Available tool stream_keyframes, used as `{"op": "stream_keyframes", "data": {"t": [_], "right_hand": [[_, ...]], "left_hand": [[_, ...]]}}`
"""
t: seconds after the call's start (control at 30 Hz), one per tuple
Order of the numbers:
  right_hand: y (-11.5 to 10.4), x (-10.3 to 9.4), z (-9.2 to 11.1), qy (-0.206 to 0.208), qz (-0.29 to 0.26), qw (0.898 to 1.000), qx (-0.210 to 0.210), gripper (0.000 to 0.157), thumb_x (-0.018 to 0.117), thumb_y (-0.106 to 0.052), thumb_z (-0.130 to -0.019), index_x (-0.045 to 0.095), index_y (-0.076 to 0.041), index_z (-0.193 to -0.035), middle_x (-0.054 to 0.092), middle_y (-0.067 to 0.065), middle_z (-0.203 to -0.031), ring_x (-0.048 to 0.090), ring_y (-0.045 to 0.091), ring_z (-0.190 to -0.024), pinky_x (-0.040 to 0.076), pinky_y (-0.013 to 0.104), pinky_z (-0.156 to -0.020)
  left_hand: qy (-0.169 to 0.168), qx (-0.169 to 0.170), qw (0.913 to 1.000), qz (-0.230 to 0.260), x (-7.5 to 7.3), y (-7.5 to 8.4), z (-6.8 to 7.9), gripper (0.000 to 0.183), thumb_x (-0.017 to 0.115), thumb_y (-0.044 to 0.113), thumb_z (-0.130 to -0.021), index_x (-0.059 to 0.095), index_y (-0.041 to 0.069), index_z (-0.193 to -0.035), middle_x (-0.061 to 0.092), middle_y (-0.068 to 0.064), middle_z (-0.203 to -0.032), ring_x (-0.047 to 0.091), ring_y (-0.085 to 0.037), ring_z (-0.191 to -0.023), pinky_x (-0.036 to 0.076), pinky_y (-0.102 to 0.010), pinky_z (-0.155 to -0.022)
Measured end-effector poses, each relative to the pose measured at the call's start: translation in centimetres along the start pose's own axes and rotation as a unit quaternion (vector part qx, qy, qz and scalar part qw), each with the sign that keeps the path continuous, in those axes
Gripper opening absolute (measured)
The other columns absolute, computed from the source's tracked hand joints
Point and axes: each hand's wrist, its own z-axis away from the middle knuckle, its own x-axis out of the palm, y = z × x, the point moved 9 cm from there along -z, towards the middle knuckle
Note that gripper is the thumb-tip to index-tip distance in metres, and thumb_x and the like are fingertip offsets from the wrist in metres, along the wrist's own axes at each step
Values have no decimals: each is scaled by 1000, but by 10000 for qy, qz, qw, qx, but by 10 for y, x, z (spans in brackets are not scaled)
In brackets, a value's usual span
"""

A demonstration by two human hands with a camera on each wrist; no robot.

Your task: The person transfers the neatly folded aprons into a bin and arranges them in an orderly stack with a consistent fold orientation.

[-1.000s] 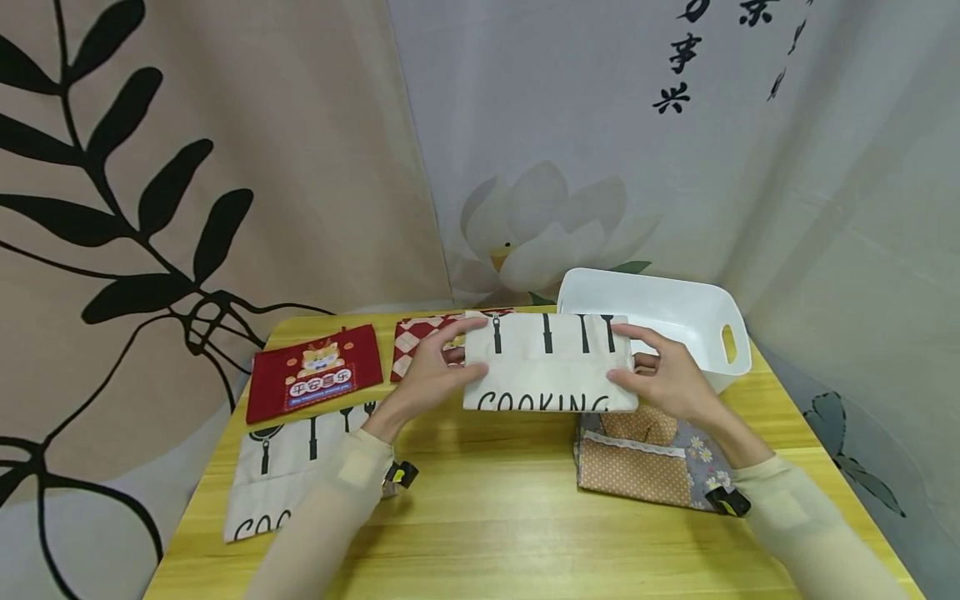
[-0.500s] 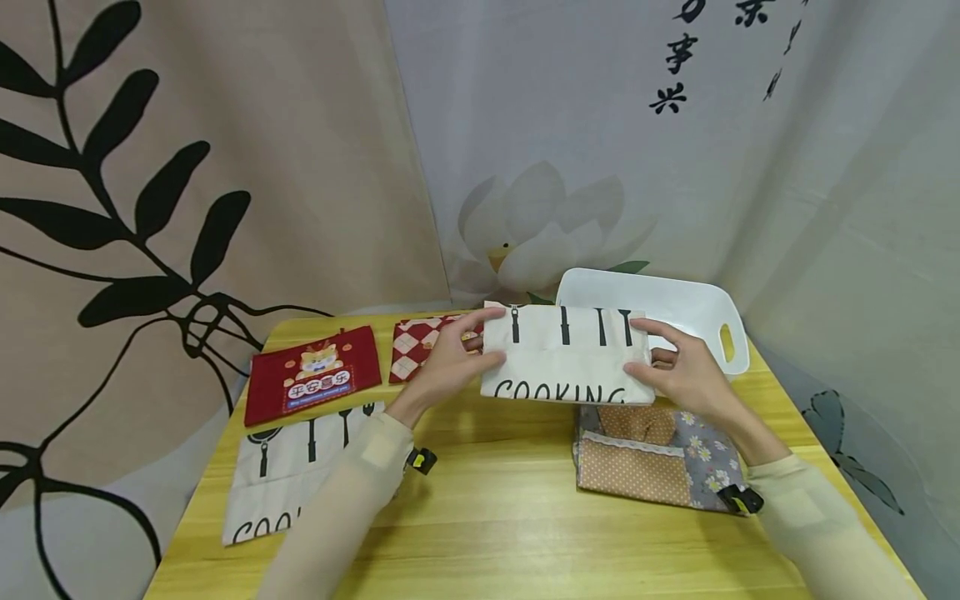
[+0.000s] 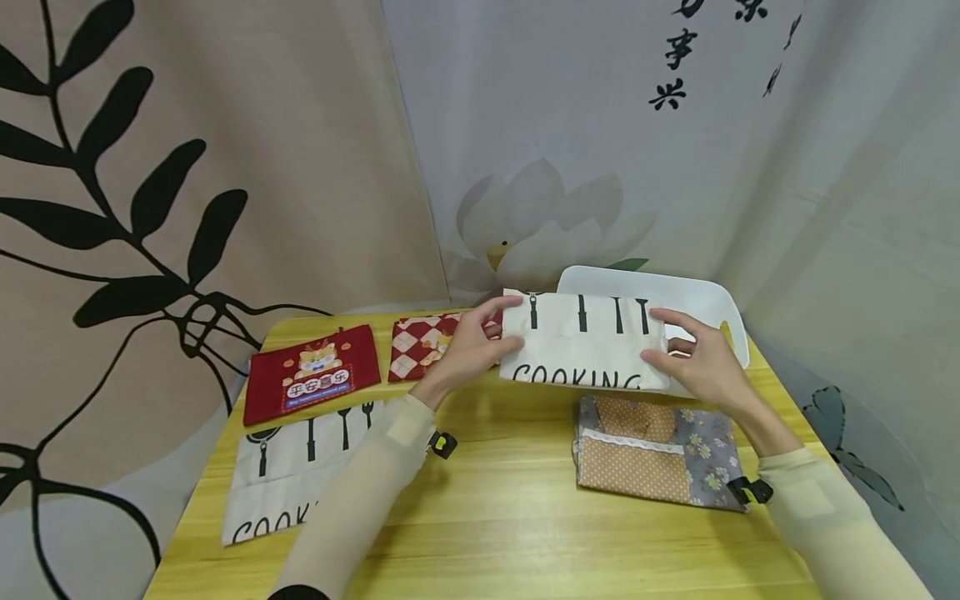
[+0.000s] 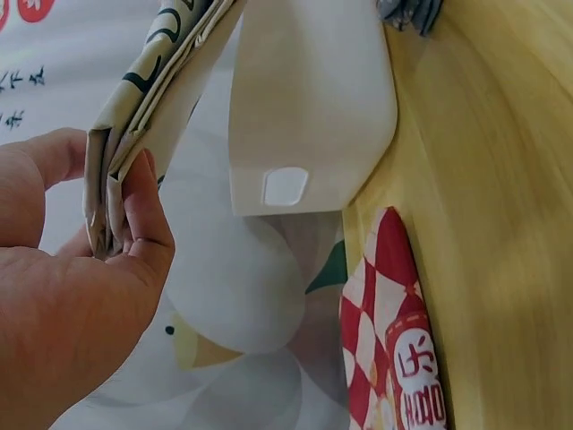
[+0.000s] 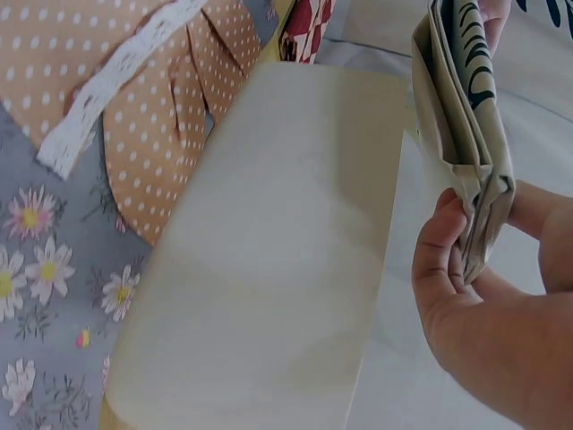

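Observation:
A folded white cloth [image 3: 585, 342], printed with black utensils and the word COOKING, hangs above the back of the table between both hands. My left hand [image 3: 471, 348] pinches its left end, thumb in front. At the right end, my right hand [image 3: 701, 360] pinches it the same way. Several folded layers show at the cloth's edge in the left wrist view [image 4: 134, 116]. Behind and partly hidden by the cloth stands a white plastic basket [image 3: 701, 296] with a handle hole. In the right wrist view, the basket's outer wall [image 5: 260, 206] lies below the held cloth.
On the wooden table [image 3: 510, 500], a grey floral cloth with a dotted tan pocket [image 3: 637, 458] lies below the basket. To the left are a folded red cloth [image 3: 311, 375], a red checkered cloth [image 3: 412, 346] and another white COOKING cloth [image 3: 277, 475], partly behind the left sleeve.
Both hands have carried the folded white cloth to the right and upward, so it now overlaps the front of the basket. More of the checkered cloth and floral cloth shows.

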Motion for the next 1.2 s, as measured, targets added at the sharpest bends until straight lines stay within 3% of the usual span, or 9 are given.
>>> {"op": "stream_keyframes", "data": {"t": [0.3, 0.43, 0.53, 0.63, 0.77, 0.87, 1.0, 1.2], "right_hand": [[14, -16, -5, 183, 197, 9994, 231, 79, 85, -27, -104, 48, -19, -173, 39, 23, -180, 63, -18, -102, 56, 20, -66], [19, -21, -6, 268, 124, 9992, 286, 78, 84, -24, -104, 47, -17, -173, 52, 24, -163, 65, -11, -92, 54, 21, -61], [23, -25, -8, 332, 123, 9986, 394, 78, 84, -24, -105, 47, -17, -173, 53, 23, -159, 66, -7, -91, 54, 21, -62], [27, -30, -8, 374, 261, 9977, 509, 78, 83, -28, -105, 46, -19, -174, 42, 24, -174, 72, 10, -114, 56, 15, -69], [31, -35, -9, 389, 373, 9967, 602, 79, 82, -33, -106, 45, -22, -175, 28, 22, -185, 64, 32, -139, 56, 11, -77], [32, -40, -11, 404, 360, 9965, 642, 79, 82, -34, -106, 45, -23, -175, 29, 20, -185, 67, 11, -126, 56, 13, -76], [33, -45, -11, 439, 328, 9961, 691, 79, 82, -36, -106, 44, -23, -175, 37, 23, -180, 59, -14, -103, 54, 18, -71], [39, -51, -13, 499, 210, 9953, 809, 82, 82, -38, -106, 43, -22, -176, 41, 26, -174, 60, -12, -100, 54, 19, -70]], "left_hand": [[-100, 75, 9993, 338, 16, 4, -19, 64, 78, -3, -101, 63, 19, -160, 62, -13, -159, 77, -22, -118, 66, -24, -92], [-117, 38, 9996, 269, 20, 4, -27, 64, 78, -1, -102, 63, 20, -160, 60, -11, -162, 78, -22, -113, 65, -22, -87], [-186, -64, 9995, 264, 23, 4, -32, 63, 77, 1, -104, 61, 21, -162, 57, -10, -165, 78, -26, -115, 67, -25, -87], [-290, -146, 9990, 315, 28, 5, -37, 64, 76, 2, -106, 59, 21, -164, 54, -11, -169, 78, -31, -125, 70, -32, -95], [-324, -123, 9992, 177, 32, 8, -45, 64, 75, 2, -107, 57, 20, -166, 53, -12, -171, 74, -33, -137, 69, -38, -103], [-274, -94, 9996, 36, 34, 12, -50, 64, 75, 3, -106, 58, 20, -165, 58, -14, -167, 74, -32, -137, 69, -39, -104], [-198, -90, 9996, -155, 38, 15, -58, 64, 76, 5, -106, 58, 19, -166, 63, -16, -160, 77, -31, -129, 69, -37, -100], [-24, -186, 9993, -313, 46, 15, -71, 64, 76, 6, -106, 56, 17, -167, 59, -18, -164, 72, -35, -136, 68, -44, -106]]}}
